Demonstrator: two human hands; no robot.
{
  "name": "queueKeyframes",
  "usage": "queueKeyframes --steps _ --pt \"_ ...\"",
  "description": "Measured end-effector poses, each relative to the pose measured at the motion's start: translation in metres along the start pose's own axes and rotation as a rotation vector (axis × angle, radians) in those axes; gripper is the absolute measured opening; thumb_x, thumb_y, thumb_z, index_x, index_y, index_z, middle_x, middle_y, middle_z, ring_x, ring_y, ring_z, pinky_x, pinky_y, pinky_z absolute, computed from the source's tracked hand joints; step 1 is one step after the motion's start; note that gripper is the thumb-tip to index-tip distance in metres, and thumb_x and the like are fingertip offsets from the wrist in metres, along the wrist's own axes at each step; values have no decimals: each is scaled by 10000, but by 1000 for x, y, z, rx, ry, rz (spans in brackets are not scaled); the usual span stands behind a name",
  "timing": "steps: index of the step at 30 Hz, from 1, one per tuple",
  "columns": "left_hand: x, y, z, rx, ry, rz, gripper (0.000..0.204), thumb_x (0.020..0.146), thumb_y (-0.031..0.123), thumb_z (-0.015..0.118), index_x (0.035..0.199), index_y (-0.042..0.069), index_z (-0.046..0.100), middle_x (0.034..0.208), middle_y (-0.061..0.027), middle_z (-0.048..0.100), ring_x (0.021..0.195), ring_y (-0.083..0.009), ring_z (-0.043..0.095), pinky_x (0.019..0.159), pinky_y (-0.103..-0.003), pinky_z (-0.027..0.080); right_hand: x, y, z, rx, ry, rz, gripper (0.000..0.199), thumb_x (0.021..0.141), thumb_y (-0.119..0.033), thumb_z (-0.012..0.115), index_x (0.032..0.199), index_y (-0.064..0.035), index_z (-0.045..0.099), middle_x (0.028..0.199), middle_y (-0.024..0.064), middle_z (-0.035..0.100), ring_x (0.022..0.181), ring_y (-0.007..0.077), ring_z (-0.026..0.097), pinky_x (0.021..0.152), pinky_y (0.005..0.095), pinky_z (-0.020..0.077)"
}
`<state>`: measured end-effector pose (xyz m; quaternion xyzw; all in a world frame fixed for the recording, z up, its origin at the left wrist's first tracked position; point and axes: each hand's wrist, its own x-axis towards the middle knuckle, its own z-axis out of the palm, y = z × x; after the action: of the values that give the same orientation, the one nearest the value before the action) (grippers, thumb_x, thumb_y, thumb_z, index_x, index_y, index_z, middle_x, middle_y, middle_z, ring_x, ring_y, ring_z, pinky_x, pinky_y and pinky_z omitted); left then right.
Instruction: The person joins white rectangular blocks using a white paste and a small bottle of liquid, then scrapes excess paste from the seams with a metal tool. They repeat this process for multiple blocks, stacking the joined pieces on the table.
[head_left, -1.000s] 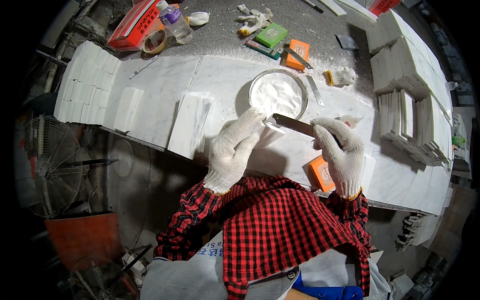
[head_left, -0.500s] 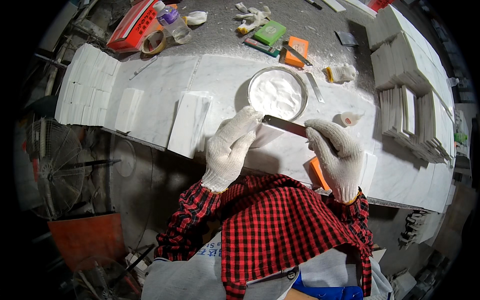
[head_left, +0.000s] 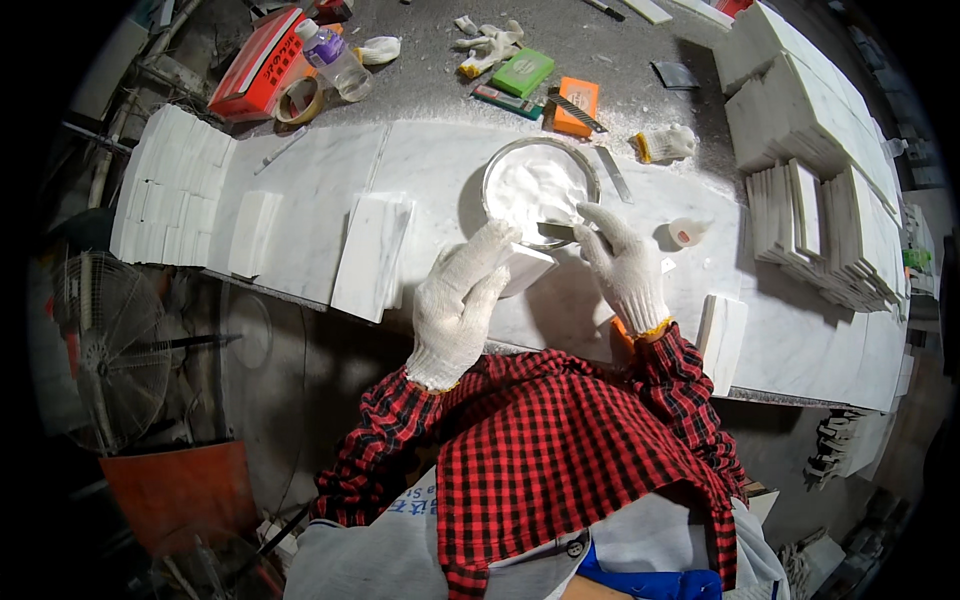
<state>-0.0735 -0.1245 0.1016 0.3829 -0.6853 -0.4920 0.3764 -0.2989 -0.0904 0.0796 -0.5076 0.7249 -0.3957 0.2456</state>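
My left hand, in a white knit glove, is closed on a small white marble tile just short of the round bowl. My right hand, gloved likewise, pinches a dark flat blade, its tip reaching left over the bowl's near rim. White paste or powder with an uneven surface fills much of the bowl. Another thin metal blade lies just right of the bowl. Farther right sits a small white pot or bottle. My fingers hide part of the tile and the blade's right end.
Marble tile stacks stand at left and high at right. Tile pieces lie left of my hand, others by my right sleeve. Behind are green and orange boxes, gloves, tape and a bottle.
My right hand has moved left and away from me, bringing the blade from above the tile to the bowl's near edge. My left hand still holds the tile, now more exposed.
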Motion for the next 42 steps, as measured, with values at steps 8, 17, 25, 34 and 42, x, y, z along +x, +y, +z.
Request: queueKeyframes --steps 8,17,25,34,42 --pt "-1 8 7 69 12 34 507 931 -110 572 1424 3 527 1340 -155 644 1284 -191 587 1080 -304 458 -39 17 -58 148 221 329 318 964 -195 685 1223 -10 684 902 86 714 827 138 656 763 291 542" --pt "2 8 13 102 -23 113 610 938 -121 530 1516 21 395 1400 -187 579 1273 -254 594 1072 -346 487 -24 102 -82 -177 365 224 635 873 -210 762 1413 16 516 1225 194 637 974 228 662 857 362 530" --pt "1 9 17 143 -4 131 651 918 -99 571 1526 67 402 1373 -181 605 1150 -215 637 986 -319 526 -4 139 -80 161 251 256 356 930 -171 687 1256 -34 646 1089 114 700 963 178 647 839 316 502" --pt "0 14 23 266 13 169 667 866 -72 628 1494 69 453 1327 -102 655 996 -188 637 902 -312 534 -56 -18 -107 432 -331 279 426 960 -209 666 1302 29 576 1053 102 690 955 138 633 849 297 516" --pt "1 19 28 278 28 128 596 871 -64 628 1438 92 527 1273 -111 666 958 -206 654 880 -327 544 -62 -69 -96 485 -361 386 396 925 -262 684 1156 58 652 815 66 636 584 81 554 498 234 450"
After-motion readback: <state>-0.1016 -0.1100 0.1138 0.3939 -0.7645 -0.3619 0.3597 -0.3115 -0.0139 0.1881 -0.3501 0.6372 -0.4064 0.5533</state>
